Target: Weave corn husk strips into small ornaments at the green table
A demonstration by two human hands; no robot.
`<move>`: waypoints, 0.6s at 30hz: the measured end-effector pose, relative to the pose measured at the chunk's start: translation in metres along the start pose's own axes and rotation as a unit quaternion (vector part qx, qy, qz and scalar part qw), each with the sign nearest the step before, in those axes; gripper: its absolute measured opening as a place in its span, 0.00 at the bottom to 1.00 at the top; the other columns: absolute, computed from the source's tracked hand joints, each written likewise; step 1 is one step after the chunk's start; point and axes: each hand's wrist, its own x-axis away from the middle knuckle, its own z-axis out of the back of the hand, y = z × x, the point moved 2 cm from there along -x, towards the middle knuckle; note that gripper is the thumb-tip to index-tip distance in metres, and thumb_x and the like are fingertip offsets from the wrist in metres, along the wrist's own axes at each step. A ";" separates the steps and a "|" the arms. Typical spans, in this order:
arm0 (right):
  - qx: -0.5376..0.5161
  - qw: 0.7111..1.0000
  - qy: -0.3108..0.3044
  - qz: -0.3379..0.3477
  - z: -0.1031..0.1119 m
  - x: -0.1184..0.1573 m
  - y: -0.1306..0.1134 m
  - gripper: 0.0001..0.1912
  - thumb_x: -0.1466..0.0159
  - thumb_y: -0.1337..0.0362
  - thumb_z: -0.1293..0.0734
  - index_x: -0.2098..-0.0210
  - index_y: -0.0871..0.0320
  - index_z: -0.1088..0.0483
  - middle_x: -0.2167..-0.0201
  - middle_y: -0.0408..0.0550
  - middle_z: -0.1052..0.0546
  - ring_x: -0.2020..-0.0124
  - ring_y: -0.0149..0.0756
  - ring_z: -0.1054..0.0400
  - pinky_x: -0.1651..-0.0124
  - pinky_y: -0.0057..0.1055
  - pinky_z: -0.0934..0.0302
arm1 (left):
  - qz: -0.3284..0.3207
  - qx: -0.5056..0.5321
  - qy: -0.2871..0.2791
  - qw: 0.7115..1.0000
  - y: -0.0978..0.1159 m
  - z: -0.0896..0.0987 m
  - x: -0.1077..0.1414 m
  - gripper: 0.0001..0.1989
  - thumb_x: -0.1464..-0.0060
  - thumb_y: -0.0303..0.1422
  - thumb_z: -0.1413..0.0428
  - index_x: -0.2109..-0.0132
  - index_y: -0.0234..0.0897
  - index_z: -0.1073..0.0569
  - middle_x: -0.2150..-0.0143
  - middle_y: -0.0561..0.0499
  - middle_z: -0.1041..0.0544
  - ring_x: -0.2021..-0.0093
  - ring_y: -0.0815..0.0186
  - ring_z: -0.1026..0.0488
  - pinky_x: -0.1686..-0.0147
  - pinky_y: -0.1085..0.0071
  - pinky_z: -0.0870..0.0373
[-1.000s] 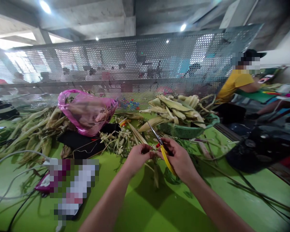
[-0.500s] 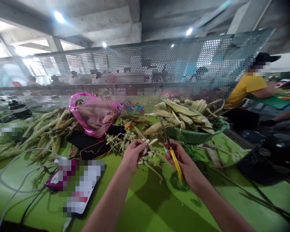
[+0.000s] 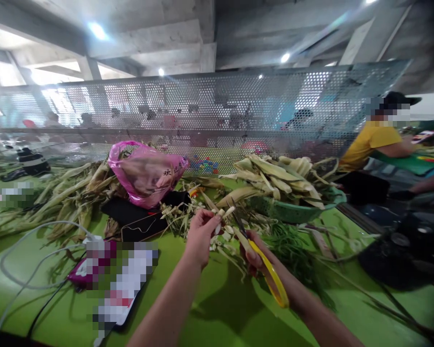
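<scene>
My left hand (image 3: pixel 202 233) pinches a small pale bundle of husk pieces (image 3: pixel 222 215) above the green table. Scissors with yellow handles (image 3: pixel 269 274) are in my right hand (image 3: pixel 256 255), their dark blades pointing up and left, near the bundle. A pale strip of husk (image 3: pixel 241 237) lies by the right fingers, along the blades; whether the fingers grip it is hard to tell. Cut pale scraps (image 3: pixel 179 217) are spread behind and beside my left hand. Green strands (image 3: pixel 289 246) lie beyond my right hand.
Behind are a pink plastic bag (image 3: pixel 148 176), a husk heap (image 3: pixel 75 193) and a green basket (image 3: pixel 296 212) piled with husks. At left lie a phone (image 3: pixel 130 279) and a purple power strip (image 3: pixel 83 270) with cables. A person in yellow (image 3: pixel 376 140) sits at right, beyond a metal mesh panel (image 3: pixel 210 106).
The scissors have turned so their blades tilt further left, closer to the bundle, and the yellow handles show more. A pale strip now shows by my right fingers. The view has shifted slightly.
</scene>
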 end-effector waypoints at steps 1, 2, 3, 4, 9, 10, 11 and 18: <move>0.001 1.000 0.002 -0.003 -0.002 0.000 -0.002 0.29 0.46 0.42 0.33 0.51 0.52 0.32 0.70 0.46 0.29 0.70 0.38 0.34 0.71 0.30 0.37 | -0.004 -0.011 0.002 1.000 -0.001 -0.001 0.000 0.17 0.59 0.37 0.36 0.70 0.37 0.38 0.79 0.61 0.36 0.79 0.77 0.40 0.74 0.77 0.37; 0.000 1.000 -0.001 -0.012 -0.004 0.001 -0.003 0.30 0.46 0.41 0.33 0.51 0.52 0.32 0.71 0.45 0.30 0.71 0.37 0.34 0.72 0.29 0.37 | -0.007 -0.020 0.001 1.000 -0.002 -0.002 0.001 0.17 0.59 0.37 0.36 0.70 0.37 0.39 0.79 0.61 0.36 0.80 0.77 0.41 0.75 0.77 0.37; -0.004 1.000 -0.003 -0.023 -0.005 0.001 -0.003 0.30 0.46 0.41 0.34 0.51 0.53 0.33 0.72 0.44 0.31 0.73 0.36 0.35 0.74 0.29 0.38 | -0.009 -0.027 0.000 1.000 -0.002 -0.003 0.001 0.17 0.59 0.37 0.37 0.70 0.37 0.39 0.80 0.61 0.36 0.80 0.77 0.42 0.75 0.77 0.38; -0.008 0.999 -0.004 -0.032 -0.006 0.002 -0.003 0.31 0.46 0.40 0.34 0.51 0.53 0.33 0.74 0.43 0.32 0.76 0.34 0.37 0.75 0.28 0.39 | -0.011 -0.033 -0.002 0.999 -0.003 -0.004 0.001 0.17 0.59 0.37 0.37 0.70 0.37 0.39 0.80 0.61 0.36 0.80 0.77 0.42 0.75 0.77 0.38; -0.009 1.000 0.003 -0.021 -0.007 0.002 -0.002 0.31 0.45 0.40 0.35 0.50 0.53 0.33 0.79 0.41 0.34 0.79 0.34 0.38 0.77 0.29 0.40 | -0.022 -0.063 -0.009 0.998 -0.005 -0.004 0.002 0.16 0.57 0.35 0.38 0.71 0.37 0.39 0.80 0.60 0.36 0.80 0.77 0.40 0.77 0.78 0.44; -0.007 1.000 -0.003 -0.020 -0.007 0.001 -0.001 0.31 0.45 0.40 0.35 0.50 0.53 0.33 0.79 0.41 0.34 0.79 0.35 0.38 0.76 0.30 0.39 | -0.022 -0.065 -0.010 0.998 -0.005 -0.004 0.002 0.15 0.56 0.35 0.38 0.71 0.37 0.39 0.80 0.60 0.35 0.80 0.77 0.40 0.77 0.78 0.44; -0.003 1.000 -0.007 -0.019 -0.007 0.001 -0.001 0.31 0.45 0.40 0.35 0.50 0.53 0.33 0.80 0.41 0.34 0.79 0.36 0.37 0.76 0.31 0.38 | -0.022 -0.066 -0.011 0.997 -0.005 -0.004 0.002 0.15 0.56 0.35 0.38 0.70 0.37 0.39 0.80 0.60 0.35 0.80 0.77 0.40 0.77 0.78 0.45; -0.010 1.000 0.006 -0.018 -0.008 0.003 -0.007 0.28 0.43 0.43 0.35 0.50 0.53 0.32 0.83 0.41 0.34 0.77 0.40 0.33 0.74 0.33 0.37 | -0.017 -0.056 -0.016 0.998 -0.008 -0.004 0.000 0.16 0.56 0.34 0.38 0.69 0.37 0.39 0.79 0.60 0.34 0.80 0.76 0.38 0.77 0.77 0.44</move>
